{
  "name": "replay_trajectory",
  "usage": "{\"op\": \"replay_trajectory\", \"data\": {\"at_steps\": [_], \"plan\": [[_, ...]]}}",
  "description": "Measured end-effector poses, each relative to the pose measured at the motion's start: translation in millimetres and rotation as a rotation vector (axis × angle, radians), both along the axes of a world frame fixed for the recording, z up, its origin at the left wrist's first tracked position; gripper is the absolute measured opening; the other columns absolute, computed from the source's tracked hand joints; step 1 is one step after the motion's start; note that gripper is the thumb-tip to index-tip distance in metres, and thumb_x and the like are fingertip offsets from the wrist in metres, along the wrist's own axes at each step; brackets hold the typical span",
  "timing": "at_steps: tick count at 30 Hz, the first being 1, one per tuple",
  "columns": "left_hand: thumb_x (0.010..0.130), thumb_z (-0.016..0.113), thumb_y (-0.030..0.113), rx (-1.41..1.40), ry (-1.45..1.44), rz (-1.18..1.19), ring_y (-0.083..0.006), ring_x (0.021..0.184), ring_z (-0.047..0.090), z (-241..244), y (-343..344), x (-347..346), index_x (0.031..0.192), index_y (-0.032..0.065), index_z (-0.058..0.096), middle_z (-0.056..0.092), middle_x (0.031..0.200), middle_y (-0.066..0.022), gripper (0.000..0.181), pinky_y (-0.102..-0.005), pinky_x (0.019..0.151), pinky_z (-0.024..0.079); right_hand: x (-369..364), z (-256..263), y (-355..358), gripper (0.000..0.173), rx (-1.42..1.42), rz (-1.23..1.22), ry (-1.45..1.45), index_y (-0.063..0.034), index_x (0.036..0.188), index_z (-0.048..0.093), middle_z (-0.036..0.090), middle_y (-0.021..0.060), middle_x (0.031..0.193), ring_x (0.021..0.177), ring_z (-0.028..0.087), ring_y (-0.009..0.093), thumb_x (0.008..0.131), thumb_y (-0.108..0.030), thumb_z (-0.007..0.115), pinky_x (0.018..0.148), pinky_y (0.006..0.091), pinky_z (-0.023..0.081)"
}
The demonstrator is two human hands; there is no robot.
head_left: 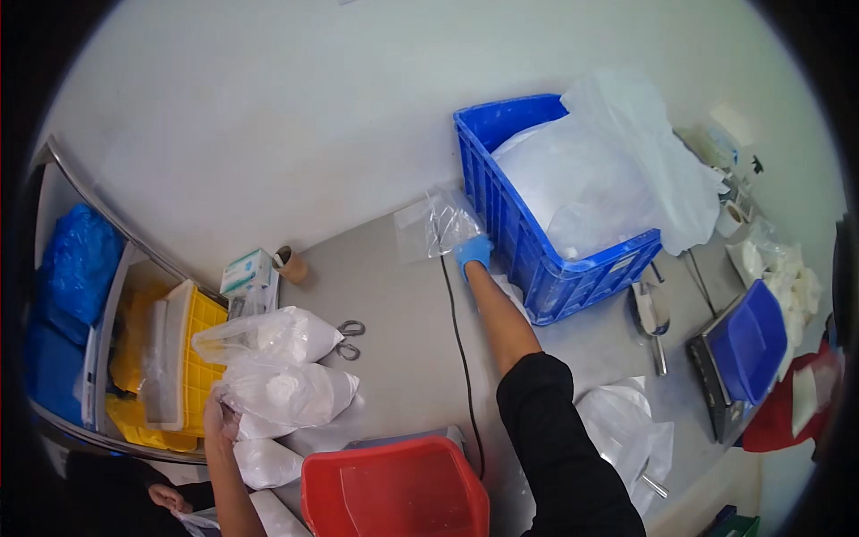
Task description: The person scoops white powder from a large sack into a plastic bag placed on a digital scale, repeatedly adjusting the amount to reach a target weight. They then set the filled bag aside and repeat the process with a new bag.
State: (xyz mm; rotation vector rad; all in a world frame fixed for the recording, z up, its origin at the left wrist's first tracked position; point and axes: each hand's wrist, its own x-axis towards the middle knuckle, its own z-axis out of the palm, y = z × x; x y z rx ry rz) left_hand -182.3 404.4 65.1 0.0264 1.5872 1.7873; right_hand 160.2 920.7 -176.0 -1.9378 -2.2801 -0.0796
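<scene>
My left hand, bare, grips the gathered neck of a clear plastic bag of white powder, which lies on its side on the metal table. A second filled bag rests just behind it, and another white bag lies nearer to me. My right hand, in a blue glove, reaches far across the table. Its fingers are on some flat clear plastic bags beside a large blue crate; the fingertips are partly hidden. White plastic liner fills the crate and hangs over its side.
A red tub stands close in front of me. Scissors, a black cable and a metal scoop lie on the table. At right, a blue tray sits on a scale. Another person's hand is at lower left.
</scene>
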Motion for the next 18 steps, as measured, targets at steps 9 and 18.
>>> {"op": "replay_trajectory", "data": {"at_steps": [9,18], "plan": [[0.087,0.056,0.023,-0.290,0.439,0.213,-0.0169,0.089,0.055,13,-77,39,0.114,0.0101,0.053,0.057,0.099,-0.0041,0.030,-0.0303,0.077,0.044,-4,46,-52,0.017,-0.059,-0.050,0.439,-0.0064,0.090,0.065,0.066,0.0156,0.095,0.089,0.062,0.030,0.082,-0.017,0.055,0.077,0.0445,0.049],[0.077,0.058,0.002,-0.214,1.323,-0.309,-0.0173,0.083,0.058,156,-85,141,0.087,0.0002,0.060,0.060,0.085,-0.0072,0.010,-0.0286,0.078,0.044,55,318,-220,0.008,0.320,1.023,0.416,-0.0086,0.083,0.062,0.057,0.0143,0.096,0.093,0.057,0.032,0.077,-0.010,0.056,0.080,0.0432,0.047]]}}
